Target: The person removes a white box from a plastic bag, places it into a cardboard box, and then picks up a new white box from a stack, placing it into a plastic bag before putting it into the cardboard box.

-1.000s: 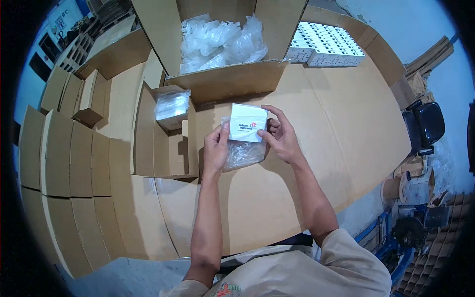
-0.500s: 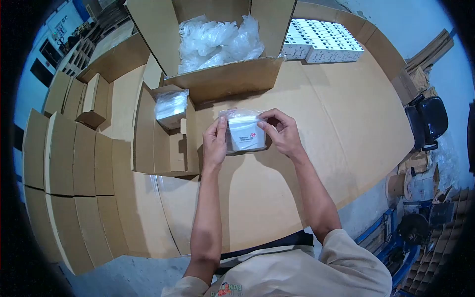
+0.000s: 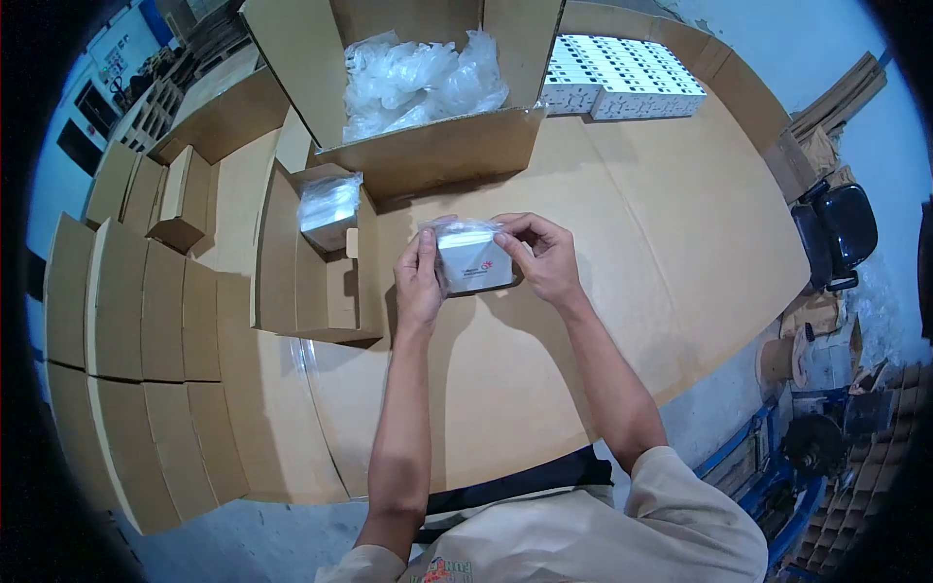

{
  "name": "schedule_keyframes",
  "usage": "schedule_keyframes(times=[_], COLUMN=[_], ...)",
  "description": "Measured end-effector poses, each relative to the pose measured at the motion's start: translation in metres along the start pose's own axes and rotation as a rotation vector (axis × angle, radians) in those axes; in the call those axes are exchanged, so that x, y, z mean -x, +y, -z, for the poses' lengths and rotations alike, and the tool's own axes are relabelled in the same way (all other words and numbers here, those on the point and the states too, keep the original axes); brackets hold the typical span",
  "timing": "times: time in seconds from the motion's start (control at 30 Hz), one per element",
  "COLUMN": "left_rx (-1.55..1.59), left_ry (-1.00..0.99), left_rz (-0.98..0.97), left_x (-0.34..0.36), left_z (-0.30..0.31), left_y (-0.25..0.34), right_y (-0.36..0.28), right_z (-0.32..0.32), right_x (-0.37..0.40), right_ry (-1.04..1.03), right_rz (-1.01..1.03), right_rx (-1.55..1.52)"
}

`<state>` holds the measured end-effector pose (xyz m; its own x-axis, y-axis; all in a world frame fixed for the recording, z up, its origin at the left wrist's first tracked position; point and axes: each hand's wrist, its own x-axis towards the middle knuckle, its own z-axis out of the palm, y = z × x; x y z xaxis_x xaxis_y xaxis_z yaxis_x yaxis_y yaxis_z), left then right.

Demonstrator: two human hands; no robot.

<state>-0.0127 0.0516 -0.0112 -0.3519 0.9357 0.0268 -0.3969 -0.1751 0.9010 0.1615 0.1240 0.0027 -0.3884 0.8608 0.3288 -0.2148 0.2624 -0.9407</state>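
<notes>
Between my hands is a small white box point(image 3: 474, 267) with a red mark and small print, inside a clear plastic bag. My left hand point(image 3: 421, 284) grips its left side, thumb on the front. My right hand point(image 3: 544, 255) pinches the bag's upper right edge between thumb and fingers. Just left of them stands an open brown carton point(image 3: 275, 255), with several plastic-wrapped boxes point(image 3: 328, 206) packed in its far end. Behind my hands, a larger open carton point(image 3: 437, 155) holds a heap of clear plastic bags point(image 3: 420, 85).
Rows of white printed boxes point(image 3: 646, 105) stand at the back right of the cardboard-covered table point(image 3: 671, 233). Stacked brown cartons point(image 3: 160, 311) line the left side. A black chair point(image 3: 844, 228) and blue metal equipment point(image 3: 753, 457) are off to the right.
The bagged box tilts back slightly, and my right fingers have shifted inward along the bag's top edge. The whole view has moved a little.
</notes>
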Motion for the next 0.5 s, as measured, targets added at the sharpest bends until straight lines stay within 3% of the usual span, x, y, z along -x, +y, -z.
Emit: schedule_keyframes(times=[0.2, 0.5], left_rx=[-0.011, -0.029], left_ry=[-0.024, 0.026], left_rz=[-0.005, 0.041], left_x=[-0.002, 0.001], left_z=[-0.003, -0.002], left_y=[0.007, 0.006], right_y=[-0.003, -0.011], right_z=[0.003, -0.008], right_x=[0.001, 0.000], right_ry=[0.038, 0.138], right_rz=[-0.018, -0.208], right_rx=[-0.053, -0.236])
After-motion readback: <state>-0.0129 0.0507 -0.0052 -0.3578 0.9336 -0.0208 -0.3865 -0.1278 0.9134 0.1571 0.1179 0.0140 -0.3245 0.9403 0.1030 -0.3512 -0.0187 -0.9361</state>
